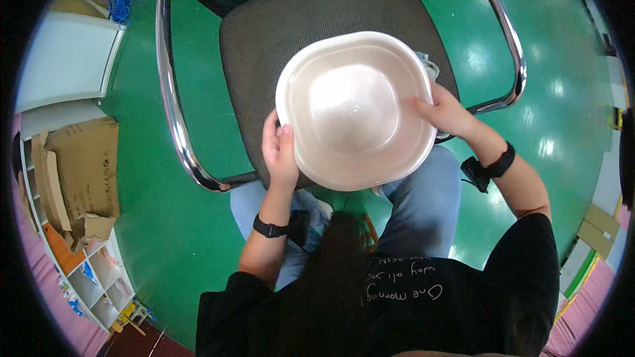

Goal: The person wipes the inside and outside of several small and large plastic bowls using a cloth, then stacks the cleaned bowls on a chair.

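A pale, rounded-square plastic basin [354,168] is held over the dark seat of a chair, its hollow facing up with nothing inside. At its left rim my left hand [279,149] is closed, thumb on the wall and fingers around the outside. My right hand [448,111] grips the opposite rim, thumb over the inner side and the other fingers mostly hidden behind the wall. Part of a light-coloured cloth-like thing [430,66] shows behind the basin's right edge, on the seat; the basin hides the rest of it.
The chair [264,39] has curved chrome armrests [169,79] on both sides. To the left are a white cabinet [66,59], an opened cardboard box [83,168] and a compartment shelf [99,284] with small items. Green floor [165,231] surrounds the chair.
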`<state>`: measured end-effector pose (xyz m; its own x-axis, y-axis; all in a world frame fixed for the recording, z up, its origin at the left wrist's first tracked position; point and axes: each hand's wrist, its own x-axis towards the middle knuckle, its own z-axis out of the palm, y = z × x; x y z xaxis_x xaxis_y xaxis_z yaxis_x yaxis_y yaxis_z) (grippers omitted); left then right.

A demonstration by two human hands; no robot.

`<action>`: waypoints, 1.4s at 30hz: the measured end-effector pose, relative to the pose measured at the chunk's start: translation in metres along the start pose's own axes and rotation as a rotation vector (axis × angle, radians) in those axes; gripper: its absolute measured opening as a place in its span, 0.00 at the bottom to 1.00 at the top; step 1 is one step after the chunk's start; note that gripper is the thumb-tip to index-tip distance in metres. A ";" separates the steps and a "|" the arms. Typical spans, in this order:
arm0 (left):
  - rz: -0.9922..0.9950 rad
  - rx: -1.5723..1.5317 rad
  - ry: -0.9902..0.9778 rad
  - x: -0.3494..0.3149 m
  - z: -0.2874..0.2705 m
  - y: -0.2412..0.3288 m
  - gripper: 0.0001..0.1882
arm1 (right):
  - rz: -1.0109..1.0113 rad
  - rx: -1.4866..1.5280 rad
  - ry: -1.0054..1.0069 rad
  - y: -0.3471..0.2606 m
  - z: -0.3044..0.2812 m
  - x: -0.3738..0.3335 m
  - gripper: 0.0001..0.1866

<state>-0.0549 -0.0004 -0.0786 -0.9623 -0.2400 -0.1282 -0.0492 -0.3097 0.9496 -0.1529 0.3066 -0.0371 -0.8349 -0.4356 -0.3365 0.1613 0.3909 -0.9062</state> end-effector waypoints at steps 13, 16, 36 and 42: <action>-0.056 0.493 0.064 -0.004 0.006 0.013 0.24 | 0.117 -0.166 0.124 0.017 0.006 0.002 0.31; -0.017 0.686 0.071 -0.002 0.015 0.030 0.24 | 0.185 -0.139 0.108 0.008 0.008 0.003 0.31; -0.726 0.693 -0.029 -0.005 0.022 0.079 0.17 | 0.586 -0.216 -0.025 -0.033 -0.006 0.032 0.30; -0.671 0.584 -0.052 0.006 0.034 0.123 0.19 | 0.261 -0.374 0.148 -0.085 -0.030 0.015 0.28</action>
<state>-0.0756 -0.0085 0.0475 -0.6922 -0.1303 -0.7098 -0.7215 0.1513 0.6757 -0.1950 0.2904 0.0427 -0.8620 -0.1743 -0.4759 0.1977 0.7490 -0.6324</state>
